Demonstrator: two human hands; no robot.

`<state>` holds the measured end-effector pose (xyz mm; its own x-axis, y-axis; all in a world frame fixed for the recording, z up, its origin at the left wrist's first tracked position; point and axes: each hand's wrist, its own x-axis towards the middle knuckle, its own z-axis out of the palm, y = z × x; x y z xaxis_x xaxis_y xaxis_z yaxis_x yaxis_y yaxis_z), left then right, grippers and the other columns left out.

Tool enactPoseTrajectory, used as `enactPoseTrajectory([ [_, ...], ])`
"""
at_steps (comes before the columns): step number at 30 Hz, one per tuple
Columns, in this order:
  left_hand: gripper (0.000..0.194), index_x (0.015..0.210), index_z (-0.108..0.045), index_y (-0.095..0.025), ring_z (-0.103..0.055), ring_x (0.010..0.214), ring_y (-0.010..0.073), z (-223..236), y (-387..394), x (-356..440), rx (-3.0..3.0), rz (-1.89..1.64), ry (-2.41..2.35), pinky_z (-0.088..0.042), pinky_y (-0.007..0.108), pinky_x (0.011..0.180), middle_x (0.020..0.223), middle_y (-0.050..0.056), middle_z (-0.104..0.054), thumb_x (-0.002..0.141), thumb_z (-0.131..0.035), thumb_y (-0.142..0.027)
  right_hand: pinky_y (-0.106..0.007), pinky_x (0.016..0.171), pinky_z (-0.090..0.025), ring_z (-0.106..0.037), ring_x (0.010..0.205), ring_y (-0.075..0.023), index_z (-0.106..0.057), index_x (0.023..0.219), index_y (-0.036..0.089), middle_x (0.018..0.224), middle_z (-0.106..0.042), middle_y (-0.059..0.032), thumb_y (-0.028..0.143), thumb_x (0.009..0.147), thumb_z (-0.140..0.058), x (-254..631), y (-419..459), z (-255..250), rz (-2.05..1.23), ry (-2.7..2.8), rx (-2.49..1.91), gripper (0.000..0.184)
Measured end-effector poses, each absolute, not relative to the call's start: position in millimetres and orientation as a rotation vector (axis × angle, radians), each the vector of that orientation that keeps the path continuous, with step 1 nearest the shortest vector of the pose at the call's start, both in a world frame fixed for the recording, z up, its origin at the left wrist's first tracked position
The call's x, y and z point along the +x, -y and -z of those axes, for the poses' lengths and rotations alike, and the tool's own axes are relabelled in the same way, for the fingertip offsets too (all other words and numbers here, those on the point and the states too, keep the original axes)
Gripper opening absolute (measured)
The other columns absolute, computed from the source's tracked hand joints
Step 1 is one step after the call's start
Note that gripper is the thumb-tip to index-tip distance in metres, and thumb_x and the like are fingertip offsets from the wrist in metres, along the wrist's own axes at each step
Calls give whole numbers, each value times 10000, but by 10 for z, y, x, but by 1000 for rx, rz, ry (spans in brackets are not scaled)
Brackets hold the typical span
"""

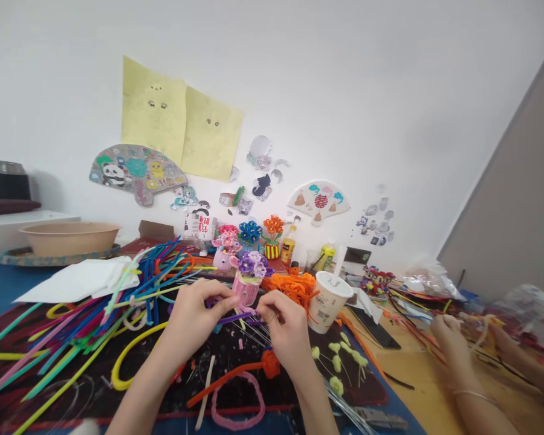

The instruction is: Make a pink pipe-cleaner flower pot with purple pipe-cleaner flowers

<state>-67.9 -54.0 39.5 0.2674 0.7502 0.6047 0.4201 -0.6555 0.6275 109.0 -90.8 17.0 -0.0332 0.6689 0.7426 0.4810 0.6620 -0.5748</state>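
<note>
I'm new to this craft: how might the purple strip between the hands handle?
The purple strip probably bends easily yet holds shape: the similar yellow strip lies in a curve. Being thin, it's likely very light.

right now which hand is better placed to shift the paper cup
Probably the right hand: it sits close beside the paper cup, the left hand farther off. The right would likely have to release the purple strip first.

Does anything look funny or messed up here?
Yes, two things. The yellow papers on the wall seem crooked: their top edges slope down to the right. And a cup stands among craft bits, beside orange stems. I see no spill.
</note>
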Motion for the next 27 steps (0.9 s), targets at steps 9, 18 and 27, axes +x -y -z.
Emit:
enactPoseTrajectory([
  [9,335,640,-668,-135,-522,550,117,-406,623,-690,1785,-884,-689,-393,210,537,585,22,-621,726,-615,-454,-228,495,-384,-485,526,-114,-553,718,175,599,-500,13,379,833,-557,1061,861,-85,-596,1441,-759,234],
  [18,184,811,-712,-214,-607,744,159,-331,672,-607,2101,-1078,-827,-445,243,696,798,25,-700,779,-570,-326,-244,531,-392,-486,547,-129,-573,687,177,593,-524,3,336,841,-534,1078,872,-103,-297,1439,-919,225],
  [27,154,797,-662,-244,-574,757,149,-312,712,-489,2445,-1337,-958,-362,286,732,790,-3,-684,812,-560,-357,-247,518,-427,-539,551,-139,-651,783,166,626,-603,-22,359,796,-611,1053,853,-110,-572,1285,-839,198],
])
